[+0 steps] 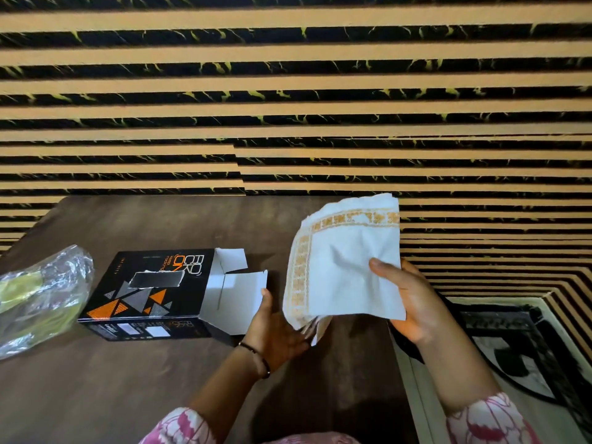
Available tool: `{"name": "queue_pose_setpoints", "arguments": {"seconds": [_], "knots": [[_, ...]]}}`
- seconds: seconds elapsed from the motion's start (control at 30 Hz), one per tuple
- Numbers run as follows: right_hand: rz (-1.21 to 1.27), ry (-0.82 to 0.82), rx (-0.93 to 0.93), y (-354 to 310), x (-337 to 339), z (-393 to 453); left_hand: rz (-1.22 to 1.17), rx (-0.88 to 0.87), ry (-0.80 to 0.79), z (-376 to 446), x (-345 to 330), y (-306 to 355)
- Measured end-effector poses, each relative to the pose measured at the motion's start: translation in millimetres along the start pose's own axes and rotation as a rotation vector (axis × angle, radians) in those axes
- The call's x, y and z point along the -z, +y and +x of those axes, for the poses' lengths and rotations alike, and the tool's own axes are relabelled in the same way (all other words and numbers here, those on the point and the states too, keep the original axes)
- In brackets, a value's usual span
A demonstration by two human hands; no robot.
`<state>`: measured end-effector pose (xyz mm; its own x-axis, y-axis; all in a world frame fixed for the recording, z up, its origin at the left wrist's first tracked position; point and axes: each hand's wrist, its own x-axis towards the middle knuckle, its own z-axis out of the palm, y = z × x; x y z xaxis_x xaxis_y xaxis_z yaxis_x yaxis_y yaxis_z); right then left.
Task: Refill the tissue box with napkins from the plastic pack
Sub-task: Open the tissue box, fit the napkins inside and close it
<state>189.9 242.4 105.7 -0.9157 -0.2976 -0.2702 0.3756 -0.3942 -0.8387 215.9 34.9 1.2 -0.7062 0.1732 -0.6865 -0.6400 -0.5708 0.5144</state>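
Flanking the tissue box (150, 291) (flaps open): plastic pack (38, 296), napkins (346, 261).

The crumpled clear plastic pack (41, 296) was cut off by the left frame edge; its greenish contents were blurred. The stack of white napkins with orange borders (344, 261) hid the right hand's (407, 302) fingers, and the left hand's (275, 331) fingertips lay under its lower corner. Small print on the black cardboard tissue box (141, 296) was illegible. The box interior could not be seen.
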Motion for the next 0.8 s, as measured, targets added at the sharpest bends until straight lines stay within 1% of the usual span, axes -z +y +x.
{"name": "queue_pose_setpoints", "arguments": {"seconds": [0.07,0.13,0.17,0.23,0.3,0.4,0.5,0.63,0.7,0.8], "knots": [[0.062,-0.061,-0.028,-4.4,0.2,0.4,-0.112,0.068,-0.104,-2.8,-1.5,1.3],[0.066,-0.079,-0.082,-0.5,4.2,2.5,-0.224,0.066,-0.241,-8.3,-8.1,4.8],[0.061,-0.076,-0.109,2.8,6.7,3.2,-0.282,0.049,-0.296,-10.6,-11.1,7.8],[0.038,-0.035,-0.138,9.6,12.3,3.4,-0.359,0.048,-0.355,-16.8,-15.4,16.3],[0.038,-0.012,-0.149,13.5,17.4,2.9,-0.341,0.069,-0.362,-17.0,-15.3,22.1],[0.037,-0.018,-0.156,12.5,21.2,1.1,-0.314,0.078,-0.299,-15.3,-10.3,22.6],[-0.004,-0.041,-0.151,6.4,22.5,-2.0,-0.340,0.059,-0.315,-15.0,-9.4,19.1],[-0.074,-0.092,-0.105,1.5,25.8,-6.6,-0.341,-0.076,-0.397,-15.0,-9.2,15.5],[-0.108,-0.088,-0.092,0.6,27.5,-8.0,-0.286,-0.169,-0.462,-16.4,-9.0,18.0],[-0.186,-0.059,-0.115,6.2,29.2,-3.8,-0.152,-0.234,-0.518,-19.8,-13.8,23.1]]}}
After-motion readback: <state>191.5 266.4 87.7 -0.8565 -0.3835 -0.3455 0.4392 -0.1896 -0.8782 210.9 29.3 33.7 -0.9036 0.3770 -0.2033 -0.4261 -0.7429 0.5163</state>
